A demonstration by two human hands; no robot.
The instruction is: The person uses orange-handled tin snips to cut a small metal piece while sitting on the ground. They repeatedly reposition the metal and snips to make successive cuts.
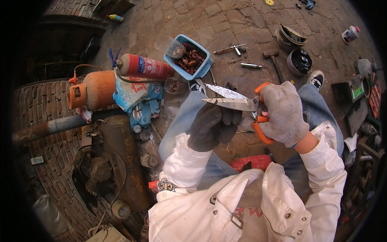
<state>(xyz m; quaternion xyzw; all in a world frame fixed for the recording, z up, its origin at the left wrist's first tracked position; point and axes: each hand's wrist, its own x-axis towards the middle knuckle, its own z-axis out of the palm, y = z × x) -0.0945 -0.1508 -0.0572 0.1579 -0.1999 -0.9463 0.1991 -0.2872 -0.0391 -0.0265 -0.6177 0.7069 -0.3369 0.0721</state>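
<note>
Orange-handled scissors (238, 104) at gloved hands (282, 113)

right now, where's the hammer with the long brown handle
In the head view, the brown T-shaped hammer lies on the stone paving at upper right, between the slim silver tube and the round black-filled container, beyond the grey-gloved right hand.

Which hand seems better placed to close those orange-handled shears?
Probably the right hand: it grips the handles of the shears, while the left hand sits beside the blades, which stand open.
</note>
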